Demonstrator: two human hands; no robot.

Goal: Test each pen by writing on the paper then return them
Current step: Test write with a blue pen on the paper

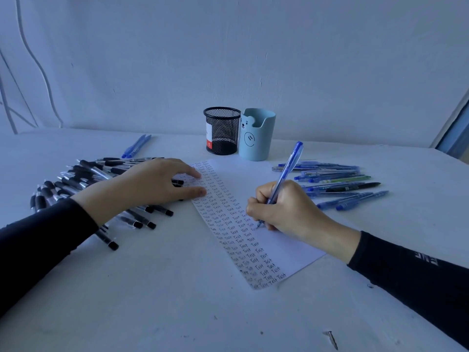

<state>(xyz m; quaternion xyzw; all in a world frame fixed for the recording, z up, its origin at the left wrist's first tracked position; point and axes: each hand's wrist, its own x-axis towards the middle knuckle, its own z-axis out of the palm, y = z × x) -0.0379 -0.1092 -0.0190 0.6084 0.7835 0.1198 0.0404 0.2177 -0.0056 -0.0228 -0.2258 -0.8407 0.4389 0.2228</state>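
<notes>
A view from above a white bench (152, 288), looking down at a person's two hands in black sleeves.

Right of centre, the right hand (286, 209) holds a blue pen (286, 174). Its fingers (256, 204) are curled tight around the lower barrel near the tip, in an ordinary writing grip. The tip touches a sheet of paper (243, 176) in the middle of the frame, and the barrel slants up and away toward the top of the picture. Columns of the handwritten word "Test" fill the left strip of the sheet.

Left of centre, the left hand (157, 184) lies flat with its fingers straight and slightly spread. The fingertips press on the paper's upper left corner, and the hand holds nothing.

A heap of black pens (83, 179) lies at the left, partly under that hand and forearm. A looser group of mostly blue pens (335, 179) lies at the right. Behind the paper stand a black mesh pen cup (222, 130) and a pale blue bear-faced holder (256, 135), touching each other.

The pen looks light, stiff and smooth. It is best held low on the barrel for writing, or at mid-barrel to lay it down. The thin paper would likely slide if it were not pinned.
</notes>
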